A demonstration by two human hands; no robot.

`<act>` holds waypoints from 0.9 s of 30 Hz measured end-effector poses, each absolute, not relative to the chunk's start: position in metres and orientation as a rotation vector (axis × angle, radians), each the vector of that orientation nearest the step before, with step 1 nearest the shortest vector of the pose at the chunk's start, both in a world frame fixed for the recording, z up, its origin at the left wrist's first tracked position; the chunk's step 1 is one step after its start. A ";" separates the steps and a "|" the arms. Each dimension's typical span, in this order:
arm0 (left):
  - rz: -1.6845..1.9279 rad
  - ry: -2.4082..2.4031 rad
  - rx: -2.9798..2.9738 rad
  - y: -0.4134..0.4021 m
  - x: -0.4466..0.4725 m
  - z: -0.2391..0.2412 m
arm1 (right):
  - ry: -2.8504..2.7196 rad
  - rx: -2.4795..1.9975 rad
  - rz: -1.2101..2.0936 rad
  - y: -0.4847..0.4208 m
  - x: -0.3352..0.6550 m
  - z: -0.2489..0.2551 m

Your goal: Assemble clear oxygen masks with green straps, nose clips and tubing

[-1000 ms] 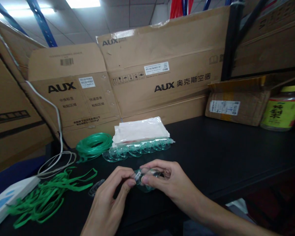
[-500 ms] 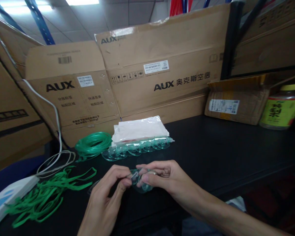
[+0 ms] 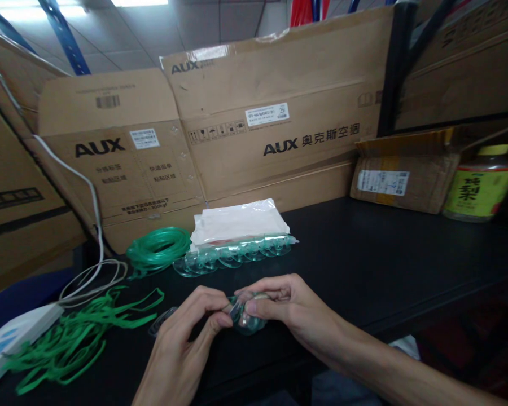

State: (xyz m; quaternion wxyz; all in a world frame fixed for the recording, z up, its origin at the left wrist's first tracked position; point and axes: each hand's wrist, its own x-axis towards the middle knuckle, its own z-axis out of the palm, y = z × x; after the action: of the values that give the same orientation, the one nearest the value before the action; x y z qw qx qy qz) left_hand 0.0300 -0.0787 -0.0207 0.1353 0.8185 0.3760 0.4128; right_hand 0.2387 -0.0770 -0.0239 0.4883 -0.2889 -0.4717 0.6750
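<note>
A clear, green-tinted plastic face mask (image 3: 250,322) is held between my two hands, above the front part of the black table. My right hand (image 3: 284,301) grips its right side, thumb on the near face and fingers behind. My left hand (image 3: 195,321) pinches at its left edge, where a small silvery strip (image 3: 236,310) shows by the fingertips. The fingers cover much of the mask. Beside my left hand lie small clear loops (image 3: 163,321), too blurred to name. Farther back, a row of similar green masks (image 3: 237,256) lies in front of white plastic packets (image 3: 241,223).
Coiled green tubing (image 3: 158,248) lies back left, with tangled green straps (image 3: 84,332) nearer. A white power strip (image 3: 34,324) and its cable are at far left. Cardboard sheets (image 3: 279,124) stand behind. A cardboard box (image 3: 400,180) and yellow-capped jar (image 3: 480,186) are back right.
The mask has turned slightly in my fingers and sits a little lower. My left hand has shifted slightly right at its edge. Both hands keep their grip.
</note>
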 end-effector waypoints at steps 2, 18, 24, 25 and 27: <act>1.207 1.098 2.361 -0.078 0.029 -0.023 | -1.159 -0.685 1.653 -0.077 0.239 -0.023; 1.064 1.050 2.395 -0.080 0.034 -0.023 | -1.203 -0.682 1.630 -0.078 0.241 -0.025; 1.078 1.117 2.399 -0.080 0.034 -0.026 | -1.202 -0.697 1.621 -0.079 0.241 -0.022; 1.078 1.123 2.402 -0.080 0.034 -0.026 | -1.206 -0.690 1.616 -0.079 0.241 -0.022; 1.075 1.119 2.414 -0.080 0.034 -0.026 | -1.213 -0.683 1.608 -0.079 0.241 -0.023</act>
State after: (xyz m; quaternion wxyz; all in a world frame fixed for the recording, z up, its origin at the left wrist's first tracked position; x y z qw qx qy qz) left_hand 0.0335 -0.0801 -0.0260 0.1357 0.8334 0.3864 0.3712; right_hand 0.2407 -0.0789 -0.0228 0.4859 -0.2807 -0.4985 0.6608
